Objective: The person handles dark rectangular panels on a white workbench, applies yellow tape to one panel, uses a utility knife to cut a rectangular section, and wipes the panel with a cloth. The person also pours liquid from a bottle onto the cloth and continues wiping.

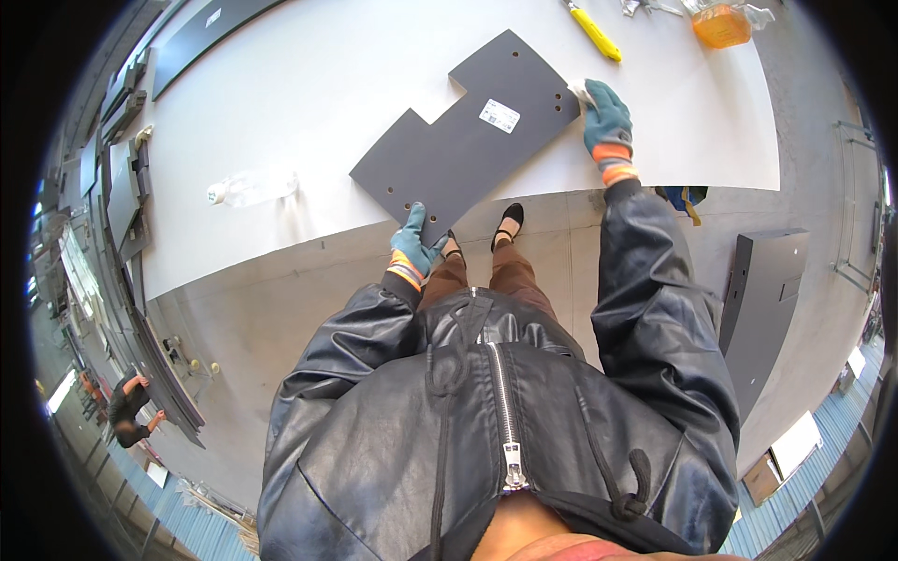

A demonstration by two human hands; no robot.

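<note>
A dark grey flat panel (449, 164) with a notch cut in one side, several small holes and a white label (499, 116) lies slanted on the white table. My left hand (416, 245), in a teal and orange work glove, grips its near corner, which juts past the table's front edge. At the panel's right end, my gloved right hand (608, 122) is closed on a small white cloth (582, 92) against the edge. The fingers partly hide this cloth.
On the table (692, 122) are a yellow utility knife (595, 35), a bottle of orange liquid (722, 26), a clear plastic bottle (254, 189) and another dark panel (201, 42). Dark boards (762, 309) stand right; stacked panels (126, 201) and a person (129, 409) are left.
</note>
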